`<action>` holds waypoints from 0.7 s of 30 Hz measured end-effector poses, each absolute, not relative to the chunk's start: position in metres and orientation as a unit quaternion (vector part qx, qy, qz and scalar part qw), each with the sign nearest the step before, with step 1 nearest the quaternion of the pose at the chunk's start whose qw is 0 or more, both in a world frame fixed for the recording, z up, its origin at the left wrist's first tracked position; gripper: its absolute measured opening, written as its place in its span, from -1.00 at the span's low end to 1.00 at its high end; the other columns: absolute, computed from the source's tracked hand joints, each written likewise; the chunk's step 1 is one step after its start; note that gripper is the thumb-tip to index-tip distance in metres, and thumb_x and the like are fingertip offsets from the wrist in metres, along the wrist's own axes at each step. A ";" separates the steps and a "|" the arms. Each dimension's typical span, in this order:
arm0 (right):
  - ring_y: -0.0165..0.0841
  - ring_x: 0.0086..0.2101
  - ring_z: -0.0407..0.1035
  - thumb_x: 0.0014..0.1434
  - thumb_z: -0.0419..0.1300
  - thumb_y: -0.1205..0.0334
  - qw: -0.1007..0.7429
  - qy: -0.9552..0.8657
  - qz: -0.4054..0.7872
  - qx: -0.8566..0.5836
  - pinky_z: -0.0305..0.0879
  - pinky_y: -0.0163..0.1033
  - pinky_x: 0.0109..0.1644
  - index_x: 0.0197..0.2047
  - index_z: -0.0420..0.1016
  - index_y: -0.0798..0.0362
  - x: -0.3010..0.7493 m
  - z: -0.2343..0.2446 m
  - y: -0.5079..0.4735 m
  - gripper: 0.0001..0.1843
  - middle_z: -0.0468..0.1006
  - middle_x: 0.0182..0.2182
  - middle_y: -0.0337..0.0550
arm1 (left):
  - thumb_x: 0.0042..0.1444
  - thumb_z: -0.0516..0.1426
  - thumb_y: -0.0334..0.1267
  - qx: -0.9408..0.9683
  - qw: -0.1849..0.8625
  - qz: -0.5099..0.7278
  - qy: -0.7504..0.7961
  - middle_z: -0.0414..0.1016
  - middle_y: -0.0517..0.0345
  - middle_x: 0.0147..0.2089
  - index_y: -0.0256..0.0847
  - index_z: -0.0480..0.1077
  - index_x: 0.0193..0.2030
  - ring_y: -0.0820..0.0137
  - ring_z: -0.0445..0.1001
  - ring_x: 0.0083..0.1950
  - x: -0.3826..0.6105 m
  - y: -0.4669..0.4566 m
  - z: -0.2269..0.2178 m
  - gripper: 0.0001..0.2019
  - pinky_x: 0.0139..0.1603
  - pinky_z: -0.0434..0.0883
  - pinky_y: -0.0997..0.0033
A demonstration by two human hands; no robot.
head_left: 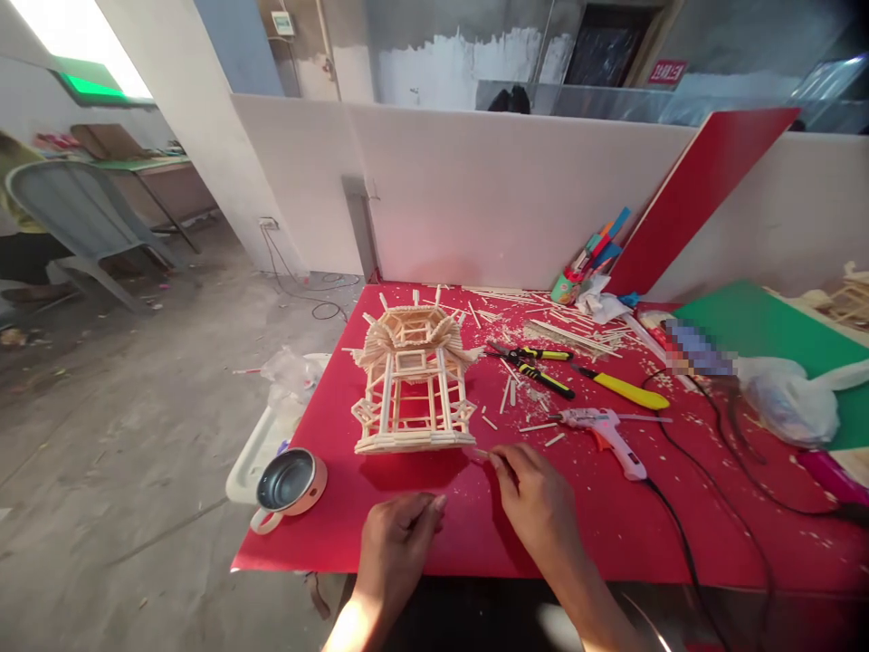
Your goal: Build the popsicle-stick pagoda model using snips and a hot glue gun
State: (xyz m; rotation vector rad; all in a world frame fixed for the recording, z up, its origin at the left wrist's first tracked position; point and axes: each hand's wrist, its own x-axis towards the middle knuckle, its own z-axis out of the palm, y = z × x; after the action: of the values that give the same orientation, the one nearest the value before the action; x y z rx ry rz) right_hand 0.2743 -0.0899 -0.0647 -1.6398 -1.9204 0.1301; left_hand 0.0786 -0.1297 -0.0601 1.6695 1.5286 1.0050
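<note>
A small pavilion-like model built of thin wooden sticks stands on the red tabletop. At its near right corner, my right hand pinches what looks like a short thin stick, its end pointing at the model's base. In front of the model, my left hand is closed, thumb against the fingers; whatever it may hold is hidden. A pink hot glue gun lies to the right of my right hand, its nozzle facing the model.
Black-and-yellow pliers, a yellow utility knife and scattered sticks lie behind the glue gun. A mug stands at the left table edge. Black cables cross the right side. A pen holder is at the back.
</note>
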 end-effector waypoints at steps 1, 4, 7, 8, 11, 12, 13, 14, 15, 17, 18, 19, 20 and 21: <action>-0.26 -0.31 0.48 0.36 0.03 0.18 0.286 -0.717 0.046 -0.634 0.27 -0.24 -0.27 -0.20 0.56 0.03 0.274 -0.065 -0.083 -0.72 0.61 -0.28 -0.09 | 0.31 0.04 -0.15 0.647 0.318 0.383 0.578 0.52 0.15 -0.54 -0.22 0.49 -0.50 0.44 0.50 -0.50 0.082 -0.127 -0.059 -0.61 -0.44 0.38 0.56; -0.27 -0.29 0.48 0.34 0.03 0.22 0.264 -0.704 0.075 -0.655 0.28 -0.25 -0.25 -0.20 0.59 0.04 0.271 -0.059 -0.052 -0.72 0.62 -0.25 -0.06 | 0.31 0.00 -0.21 0.667 0.312 0.397 0.548 0.61 0.13 -0.43 -0.19 0.55 -0.34 0.42 0.57 -0.41 0.092 -0.118 -0.059 -0.67 -0.34 0.44 0.54; -0.28 -0.18 0.49 0.30 0.03 0.32 0.277 -0.704 0.099 -0.647 0.30 -0.26 -0.13 -0.02 0.55 0.05 0.275 -0.047 -0.018 -0.69 0.63 -0.15 -0.05 | 0.23 0.12 -0.22 0.668 0.302 0.396 0.553 0.63 0.16 -0.44 -0.17 0.58 -0.38 0.40 0.58 -0.43 0.098 -0.110 -0.060 -0.76 -0.38 0.44 0.55; -0.27 -0.15 0.49 0.28 0.03 0.33 0.288 -0.699 0.097 -0.647 0.31 -0.25 -0.10 0.06 0.51 0.07 0.279 -0.042 -0.009 -0.65 0.62 -0.10 -0.03 | 0.19 0.17 -0.21 0.666 0.291 0.393 0.564 0.60 0.18 -0.48 -0.17 0.57 -0.45 0.41 0.55 -0.47 0.099 -0.108 -0.059 -0.77 -0.43 0.41 0.55; -0.26 -0.15 0.48 0.26 0.05 0.29 0.317 -0.679 0.088 -0.656 0.30 -0.23 -0.12 0.04 0.52 0.06 0.295 -0.032 0.001 -0.66 0.61 -0.08 -0.03 | 0.13 0.24 -0.14 0.666 0.247 0.390 0.586 0.50 0.21 -0.60 -0.20 0.50 -0.60 0.46 0.45 -0.57 0.101 -0.106 -0.058 -0.68 -0.52 0.34 0.56; -0.27 -0.19 0.49 0.26 0.06 0.27 0.314 -0.677 0.089 -0.659 0.29 -0.24 -0.17 -0.04 0.56 0.03 0.300 -0.031 0.000 -0.70 0.62 -0.13 -0.07 | 0.15 0.23 -0.13 0.670 0.235 0.394 0.583 0.49 0.21 -0.60 -0.20 0.50 -0.59 0.46 0.44 -0.57 0.101 -0.106 -0.058 -0.67 -0.52 0.34 0.56; -0.28 -0.24 0.49 0.25 0.07 0.26 0.299 -0.679 0.094 -0.663 0.27 -0.25 -0.22 -0.12 0.58 0.00 0.303 -0.031 -0.004 -0.74 0.63 -0.19 -0.12 | 0.18 0.20 -0.15 0.675 0.228 0.400 0.576 0.51 0.19 -0.56 -0.20 0.53 -0.54 0.46 0.47 -0.54 0.102 -0.107 -0.058 -0.70 -0.49 0.36 0.57; -0.29 -0.27 0.48 0.24 0.09 0.25 0.277 -0.683 0.101 -0.668 0.25 -0.26 -0.25 -0.19 0.59 -0.02 0.304 -0.032 -0.009 -0.77 0.63 -0.23 -0.15 | 0.20 0.18 -0.19 0.679 0.224 0.408 0.568 0.55 0.17 -0.50 -0.19 0.56 -0.47 0.45 0.50 -0.49 0.102 -0.107 -0.059 -0.74 -0.45 0.39 0.57; -0.30 -0.29 0.48 0.24 0.11 0.24 0.254 -0.686 0.108 -0.673 0.23 -0.27 -0.28 -0.22 0.59 -0.02 0.304 -0.034 -0.014 -0.80 0.63 -0.26 -0.16 | 0.22 0.16 -0.23 0.681 0.221 0.417 0.560 0.58 0.15 -0.43 -0.18 0.58 -0.38 0.44 0.54 -0.43 0.102 -0.108 -0.059 -0.79 -0.40 0.43 0.57; -0.32 -0.29 0.48 0.23 0.15 0.23 0.218 -0.690 0.121 -0.680 0.21 -0.29 -0.30 -0.24 0.58 -0.03 0.297 -0.041 -0.024 -0.84 0.62 -0.28 -0.18 | 0.22 0.14 -0.29 0.682 0.211 0.436 0.548 0.61 0.11 -0.34 -0.16 0.59 -0.28 0.42 0.58 -0.35 0.102 -0.109 -0.060 -0.82 -0.32 0.46 0.57; -0.32 -0.28 0.48 0.23 0.16 0.22 0.208 -0.689 0.125 -0.682 0.20 -0.29 -0.31 -0.25 0.58 -0.02 0.292 -0.044 -0.028 -0.85 0.61 -0.28 -0.18 | 0.22 0.13 -0.31 0.682 0.206 0.443 0.544 0.61 0.10 -0.32 -0.16 0.59 -0.28 0.42 0.58 -0.33 0.102 -0.111 -0.060 -0.82 -0.29 0.47 0.57; -0.31 -0.28 0.48 0.23 0.18 0.21 0.203 -0.688 0.125 -0.685 0.19 -0.29 -0.31 -0.25 0.57 -0.02 0.287 -0.048 -0.031 -0.87 0.60 -0.27 -0.18 | 0.22 0.13 -0.33 0.682 0.203 0.448 0.541 0.60 0.09 -0.31 -0.16 0.59 -0.28 0.42 0.58 -0.32 0.102 -0.112 -0.059 -0.82 -0.28 0.48 0.57; -0.31 -0.28 0.48 0.23 0.19 0.21 0.200 -0.686 0.124 -0.688 0.18 -0.30 -0.32 -0.25 0.57 -0.01 0.283 -0.052 -0.032 -0.87 0.59 -0.27 -0.17 | 0.23 0.12 -0.34 0.682 0.202 0.453 0.537 0.60 0.09 -0.31 -0.17 0.58 -0.29 0.42 0.58 -0.31 0.101 -0.113 -0.058 -0.82 -0.26 0.48 0.57; -0.30 -0.27 0.47 0.24 0.19 0.20 0.197 -0.684 0.123 -0.691 0.17 -0.30 -0.33 -0.26 0.56 0.00 0.279 -0.056 -0.032 -0.87 0.58 -0.27 -0.15 | 0.23 0.12 -0.35 0.682 0.204 0.456 0.535 0.59 0.09 -0.31 -0.17 0.58 -0.30 0.43 0.58 -0.31 0.101 -0.114 -0.056 -0.82 -0.26 0.48 0.57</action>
State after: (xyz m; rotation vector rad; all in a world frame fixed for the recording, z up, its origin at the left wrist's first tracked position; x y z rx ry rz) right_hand 0.2788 -0.0323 -0.0560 -1.9354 -1.9164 0.3431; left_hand 0.1005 -0.1142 -0.0556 1.9017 1.4919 1.2706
